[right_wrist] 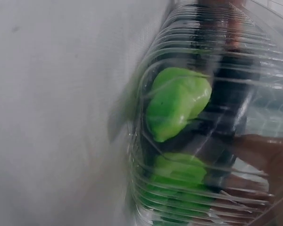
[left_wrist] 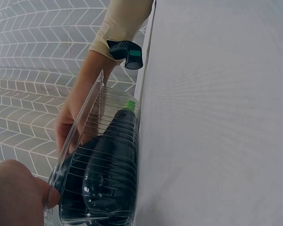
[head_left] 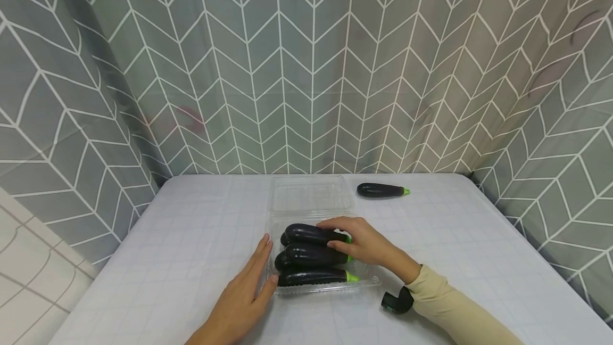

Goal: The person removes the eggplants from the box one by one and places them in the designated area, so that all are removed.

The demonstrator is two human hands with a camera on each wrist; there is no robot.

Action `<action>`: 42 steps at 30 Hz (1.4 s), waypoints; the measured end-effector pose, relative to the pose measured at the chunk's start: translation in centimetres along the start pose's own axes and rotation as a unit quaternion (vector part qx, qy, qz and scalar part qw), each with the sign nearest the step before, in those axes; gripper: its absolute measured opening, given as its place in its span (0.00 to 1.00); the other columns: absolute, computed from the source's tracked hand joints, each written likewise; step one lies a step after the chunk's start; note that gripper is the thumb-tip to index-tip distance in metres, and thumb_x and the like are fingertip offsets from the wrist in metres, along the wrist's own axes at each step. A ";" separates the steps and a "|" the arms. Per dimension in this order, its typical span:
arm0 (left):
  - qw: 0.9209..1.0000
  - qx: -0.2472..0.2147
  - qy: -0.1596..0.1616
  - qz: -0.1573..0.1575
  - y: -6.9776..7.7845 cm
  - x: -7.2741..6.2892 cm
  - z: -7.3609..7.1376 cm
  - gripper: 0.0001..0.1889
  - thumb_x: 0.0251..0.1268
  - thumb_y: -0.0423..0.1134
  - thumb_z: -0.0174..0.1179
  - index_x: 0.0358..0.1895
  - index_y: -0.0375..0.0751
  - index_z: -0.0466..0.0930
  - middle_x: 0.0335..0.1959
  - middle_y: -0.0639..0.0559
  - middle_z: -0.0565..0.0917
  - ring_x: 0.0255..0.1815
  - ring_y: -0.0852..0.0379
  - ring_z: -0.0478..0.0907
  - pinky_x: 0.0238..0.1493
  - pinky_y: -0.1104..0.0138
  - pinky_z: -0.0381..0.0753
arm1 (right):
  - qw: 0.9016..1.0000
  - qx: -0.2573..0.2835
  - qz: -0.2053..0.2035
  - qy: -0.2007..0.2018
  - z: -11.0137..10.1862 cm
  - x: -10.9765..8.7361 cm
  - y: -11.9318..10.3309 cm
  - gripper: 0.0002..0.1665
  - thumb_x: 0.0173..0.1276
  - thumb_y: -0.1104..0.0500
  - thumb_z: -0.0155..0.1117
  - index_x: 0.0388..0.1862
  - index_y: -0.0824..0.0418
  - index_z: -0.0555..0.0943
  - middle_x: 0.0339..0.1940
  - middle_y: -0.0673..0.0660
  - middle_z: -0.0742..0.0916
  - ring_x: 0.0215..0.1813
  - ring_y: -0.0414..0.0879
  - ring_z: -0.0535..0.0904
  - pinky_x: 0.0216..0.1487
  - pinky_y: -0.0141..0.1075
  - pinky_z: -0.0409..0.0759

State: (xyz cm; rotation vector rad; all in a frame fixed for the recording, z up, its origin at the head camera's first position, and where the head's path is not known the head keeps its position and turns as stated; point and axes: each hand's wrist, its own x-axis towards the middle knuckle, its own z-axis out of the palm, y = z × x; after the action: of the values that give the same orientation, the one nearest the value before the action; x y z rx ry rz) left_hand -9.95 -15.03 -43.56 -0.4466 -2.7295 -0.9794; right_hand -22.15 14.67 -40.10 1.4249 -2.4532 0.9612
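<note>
Several dark eggplants (head_left: pixel 311 254) with green stem ends lie stacked in a clear plastic clamshell box (head_left: pixel 330 287), its lid (head_left: pixel 310 196) folded back flat behind it. My right hand (head_left: pixel 365 241) reaches over the box's right side and grips the upper rear eggplant (head_left: pixel 306 233) near its stem, thumb in front and fingers behind. Along the left wall, my left hand (head_left: pixel 246 286) rests with straight fingers, its thumb touching the front left corner. In the left wrist view, the thumb (left_wrist: pixel 49 194) meets the box's rim. Green stem ends (right_wrist: pixel 177 103) show through the ribbed wall in the right wrist view.
One more eggplant (head_left: pixel 381 190) lies on the white-covered table (head_left: pixel 158 260) at the back, right of the lid. A black wrist device (head_left: pixel 398 301) sits at the right sleeve. Grey patterned curtains (head_left: pixel 297 68) stand behind and beside the table.
</note>
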 end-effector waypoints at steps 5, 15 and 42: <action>1.000 0.000 -0.001 -0.001 0.0 0.0 0.0 0.37 0.80 0.45 0.58 0.85 0.50 0.52 0.85 0.56 0.52 0.79 0.52 0.58 0.71 0.47 0.68 | 1.000 0.002 0.004 0.009 0.0 0.0 -0.1 0.24 0.72 0.64 0.71 0.66 0.61 0.82 0.61 0.53 0.87 0.61 0.47 0.83 0.60 0.45 0.82; 1.000 -0.001 -0.005 -0.006 0.1 -0.1 -0.1 0.38 0.80 0.46 0.57 0.86 0.51 0.51 0.85 0.57 0.51 0.79 0.51 0.58 0.71 0.47 0.68 | 0.999 -0.003 -0.015 0.033 0.2 0.0 -0.1 0.23 0.73 0.64 0.69 0.65 0.62 0.82 0.61 0.53 0.86 0.62 0.49 0.82 0.61 0.49 0.81; 1.000 0.003 0.000 -0.004 0.2 -0.1 -0.2 0.37 0.80 0.45 0.57 0.85 0.49 0.52 0.85 0.58 0.52 0.79 0.51 0.59 0.70 0.47 0.70 | 0.999 0.003 -0.010 0.053 0.2 0.2 -0.8 0.22 0.76 0.69 0.61 0.67 0.66 0.79 0.64 0.58 0.85 0.66 0.54 0.80 0.65 0.51 0.78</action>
State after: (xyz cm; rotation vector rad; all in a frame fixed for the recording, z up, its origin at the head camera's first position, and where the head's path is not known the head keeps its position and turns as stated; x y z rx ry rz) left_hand -9.78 -15.02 -43.31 -0.4353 -2.7362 -0.9716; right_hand -21.53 14.12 -39.77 1.3606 -2.3578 1.0127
